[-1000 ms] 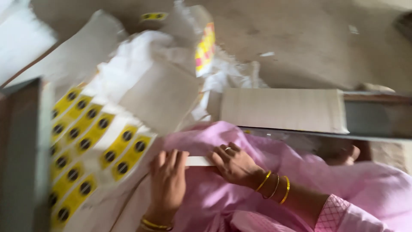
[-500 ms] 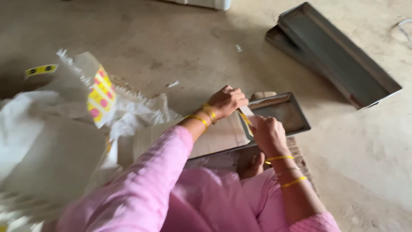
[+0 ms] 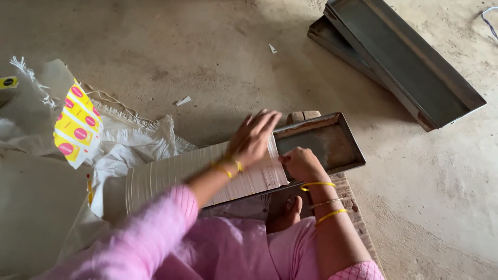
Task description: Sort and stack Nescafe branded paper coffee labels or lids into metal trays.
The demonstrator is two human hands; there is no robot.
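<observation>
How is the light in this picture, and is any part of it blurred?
Head view: soft, even daylight, no glare; a faint shadow on the floor beside the tray. The left hand on the card stack shows slight motion blur; the right hand and the spare trays look sharp.

Bare concrete floor (image 3: 218,57), dusty, w/ small paper scraps. Two long grey metal trays (image 3: 410,62) stacked upper right of frame. White woven sacking (image 3: 135,140) crumpled at left. Soft daylight, no hard shadows.
</observation>
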